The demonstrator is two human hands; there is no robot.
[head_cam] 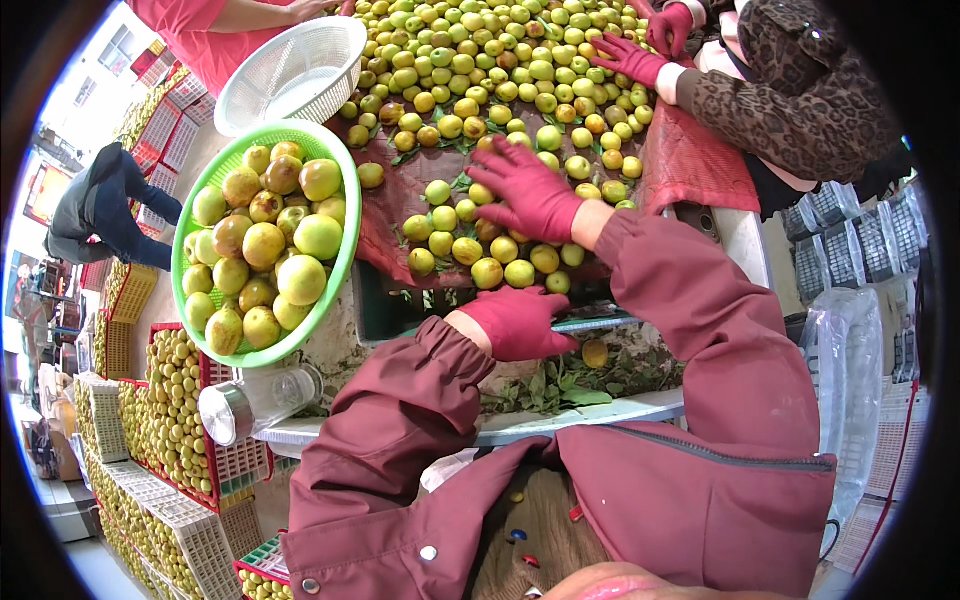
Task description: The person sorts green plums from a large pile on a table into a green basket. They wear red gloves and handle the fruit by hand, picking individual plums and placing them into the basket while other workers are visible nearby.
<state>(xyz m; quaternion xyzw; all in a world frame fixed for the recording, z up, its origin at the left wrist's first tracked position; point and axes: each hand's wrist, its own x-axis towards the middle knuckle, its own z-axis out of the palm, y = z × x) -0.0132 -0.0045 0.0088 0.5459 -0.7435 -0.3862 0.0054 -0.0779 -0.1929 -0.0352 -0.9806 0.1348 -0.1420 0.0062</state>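
Many green-yellow jujubes, some with brown patches, lie on a table under a dark red cloth, with loose leaves among them. My right hand, in a red glove, is spread over the near part of the pile, its fingers apart and resting on fruit. Below it, at the table's near edge, is my left hand, also red-gloved; whether its fingers hold anything is hidden. To the left, a bright green plastic basket holds larger green and brown-blotched fruit.
An empty white colander stands behind the green basket. A glass jar lies on its side at left. Leaves fill a trough before me. A co-worker's gloved hand touches the pile. Fruit crates stack at left.
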